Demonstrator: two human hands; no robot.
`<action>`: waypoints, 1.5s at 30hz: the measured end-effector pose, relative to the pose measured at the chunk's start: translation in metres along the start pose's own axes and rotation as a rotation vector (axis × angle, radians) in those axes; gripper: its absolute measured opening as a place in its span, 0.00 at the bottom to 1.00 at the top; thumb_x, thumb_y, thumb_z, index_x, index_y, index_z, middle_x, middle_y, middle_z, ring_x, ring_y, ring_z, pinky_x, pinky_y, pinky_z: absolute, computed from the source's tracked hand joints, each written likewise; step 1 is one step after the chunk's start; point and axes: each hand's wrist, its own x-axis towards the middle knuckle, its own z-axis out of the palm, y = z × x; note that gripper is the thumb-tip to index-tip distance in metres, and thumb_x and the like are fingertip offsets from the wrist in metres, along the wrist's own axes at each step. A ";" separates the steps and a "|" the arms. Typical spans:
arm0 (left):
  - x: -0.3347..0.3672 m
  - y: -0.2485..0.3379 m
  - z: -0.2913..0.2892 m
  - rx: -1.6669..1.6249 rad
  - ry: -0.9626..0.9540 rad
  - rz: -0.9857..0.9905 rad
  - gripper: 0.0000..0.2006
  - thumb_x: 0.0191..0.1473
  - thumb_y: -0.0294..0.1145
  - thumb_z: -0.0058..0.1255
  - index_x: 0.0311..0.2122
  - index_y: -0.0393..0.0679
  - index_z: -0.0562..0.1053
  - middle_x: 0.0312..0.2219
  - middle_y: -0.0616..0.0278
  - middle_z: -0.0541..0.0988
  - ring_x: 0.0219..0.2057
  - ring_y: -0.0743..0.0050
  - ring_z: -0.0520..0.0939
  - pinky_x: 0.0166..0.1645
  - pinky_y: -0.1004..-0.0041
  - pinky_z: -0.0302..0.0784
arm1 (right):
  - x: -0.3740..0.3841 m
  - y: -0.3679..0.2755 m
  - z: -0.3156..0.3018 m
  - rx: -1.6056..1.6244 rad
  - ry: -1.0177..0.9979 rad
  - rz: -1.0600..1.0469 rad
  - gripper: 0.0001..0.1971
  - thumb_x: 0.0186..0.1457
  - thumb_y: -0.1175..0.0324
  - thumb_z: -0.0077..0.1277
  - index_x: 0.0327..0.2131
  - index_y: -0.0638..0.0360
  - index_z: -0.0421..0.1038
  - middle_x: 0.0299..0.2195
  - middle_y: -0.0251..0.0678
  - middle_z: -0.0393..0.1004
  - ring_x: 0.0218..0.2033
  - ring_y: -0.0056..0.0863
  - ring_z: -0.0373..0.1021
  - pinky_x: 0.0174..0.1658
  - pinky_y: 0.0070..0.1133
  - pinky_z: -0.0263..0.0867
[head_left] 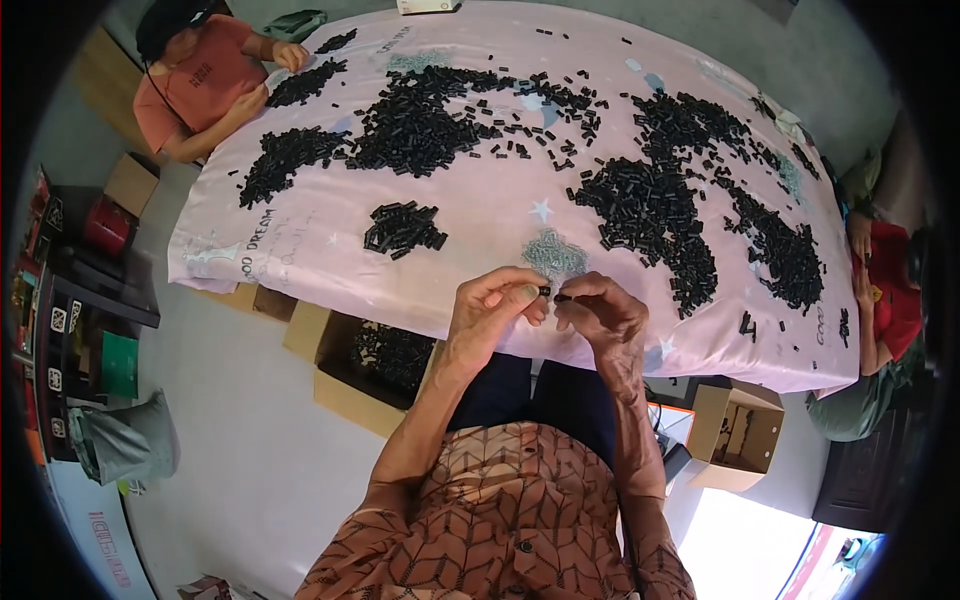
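Note:
Close together over the table's near edge, both my hands are closed in a pinch. My left hand (488, 312) grips a small black piece (545, 290) between thumb and fingertips. Another small black piece (562, 298) is in the fingertips of my right hand (610, 318), almost touching the first. Their exact shape is too small to make out. Just beyond my hands lies a heap of tiny silvery-green parts (555, 252). A small pile of short black cylindrical pieces (404, 229) sits to the left, and a large black pile (650, 205) spreads to the right.
A pink patterned cloth (480, 215) covers the table. More black heaps (415, 125) lie farther back. One person (205, 75) works at the far left, another (890, 285) at the right edge. Below stand a cardboard box of black pieces (345, 385) and another carton (740, 435).

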 end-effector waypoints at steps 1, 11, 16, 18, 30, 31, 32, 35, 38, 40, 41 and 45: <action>-0.001 0.000 0.001 0.006 0.000 -0.008 0.09 0.57 0.24 0.50 0.42 0.33 0.75 0.28 0.56 0.79 0.28 0.74 0.78 0.34 0.75 0.76 | -0.001 0.001 0.001 0.000 0.002 0.000 0.08 0.50 0.86 0.54 0.34 0.67 0.73 0.30 0.34 0.74 0.32 0.20 0.72 0.37 0.17 0.69; -0.010 0.010 0.012 0.016 -0.035 0.028 0.11 0.53 0.15 0.51 0.43 0.31 0.74 0.33 0.59 0.78 0.31 0.78 0.78 0.37 0.79 0.75 | -0.006 0.007 0.000 -0.028 -0.012 -0.099 0.09 0.48 0.87 0.54 0.35 0.69 0.72 0.31 0.35 0.74 0.33 0.21 0.73 0.38 0.18 0.70; -0.008 0.012 0.010 0.054 -0.049 0.028 0.11 0.54 0.16 0.51 0.43 0.31 0.73 0.32 0.61 0.76 0.32 0.80 0.77 0.38 0.79 0.75 | -0.006 0.011 -0.002 -0.061 0.004 -0.119 0.09 0.48 0.87 0.53 0.35 0.68 0.73 0.31 0.35 0.74 0.31 0.21 0.72 0.39 0.18 0.71; -0.007 0.014 0.009 0.060 -0.067 0.043 0.11 0.54 0.16 0.51 0.43 0.31 0.73 0.32 0.61 0.76 0.32 0.80 0.77 0.39 0.80 0.74 | -0.005 0.011 -0.002 -0.145 0.000 -0.177 0.09 0.47 0.86 0.54 0.34 0.67 0.74 0.29 0.33 0.74 0.30 0.19 0.71 0.37 0.17 0.70; -0.003 0.045 0.028 0.168 -0.193 0.175 0.11 0.52 0.15 0.52 0.42 0.30 0.74 0.34 0.60 0.75 0.32 0.79 0.77 0.39 0.80 0.74 | -0.007 -0.034 0.004 -0.366 0.009 -0.357 0.08 0.42 0.86 0.55 0.29 0.67 0.74 0.28 0.36 0.76 0.28 0.24 0.73 0.31 0.19 0.68; -0.003 0.048 0.030 0.173 -0.208 0.190 0.11 0.51 0.15 0.53 0.42 0.31 0.74 0.34 0.60 0.75 0.33 0.79 0.77 0.39 0.80 0.73 | -0.008 -0.039 0.005 -0.369 0.010 -0.370 0.08 0.42 0.86 0.55 0.29 0.67 0.74 0.28 0.36 0.76 0.28 0.24 0.73 0.31 0.19 0.68; -0.002 0.051 0.032 0.174 -0.216 0.200 0.11 0.51 0.15 0.53 0.42 0.31 0.74 0.34 0.60 0.75 0.33 0.79 0.77 0.39 0.80 0.73 | -0.009 -0.043 0.005 -0.406 0.003 -0.413 0.08 0.42 0.86 0.56 0.29 0.67 0.74 0.28 0.36 0.76 0.28 0.24 0.73 0.32 0.19 0.68; -0.002 0.059 0.038 0.297 -0.231 0.324 0.10 0.51 0.16 0.54 0.41 0.32 0.75 0.34 0.59 0.75 0.33 0.80 0.76 0.39 0.81 0.73 | -0.011 -0.054 0.007 -0.436 -0.002 -0.476 0.07 0.42 0.86 0.56 0.29 0.67 0.74 0.28 0.37 0.76 0.28 0.24 0.73 0.32 0.19 0.68; -0.003 0.064 0.042 0.365 -0.235 0.348 0.10 0.50 0.16 0.55 0.40 0.33 0.76 0.35 0.59 0.75 0.33 0.80 0.76 0.38 0.82 0.72 | -0.011 -0.062 0.007 -0.440 -0.009 -0.518 0.07 0.43 0.85 0.56 0.29 0.67 0.74 0.28 0.37 0.76 0.27 0.24 0.72 0.30 0.18 0.67; -0.004 0.066 0.046 0.342 -0.232 0.348 0.10 0.50 0.15 0.54 0.40 0.31 0.75 0.35 0.58 0.75 0.34 0.79 0.77 0.38 0.82 0.74 | -0.011 -0.065 0.006 -0.450 -0.016 -0.543 0.07 0.43 0.85 0.56 0.29 0.66 0.74 0.27 0.37 0.76 0.26 0.24 0.72 0.30 0.18 0.67; -0.004 0.067 0.048 0.342 -0.233 0.346 0.10 0.50 0.15 0.54 0.40 0.31 0.75 0.35 0.58 0.75 0.34 0.79 0.77 0.38 0.82 0.74 | -0.012 -0.067 0.005 -0.480 -0.023 -0.544 0.07 0.43 0.85 0.56 0.29 0.66 0.74 0.27 0.37 0.76 0.26 0.24 0.72 0.29 0.18 0.67; -0.005 0.066 0.050 0.207 -0.224 0.295 0.09 0.50 0.14 0.54 0.38 0.29 0.75 0.36 0.56 0.76 0.33 0.77 0.78 0.38 0.79 0.77 | -0.014 -0.072 0.006 -0.475 -0.018 -0.505 0.07 0.40 0.88 0.55 0.26 0.70 0.73 0.26 0.38 0.75 0.27 0.25 0.69 0.31 0.19 0.64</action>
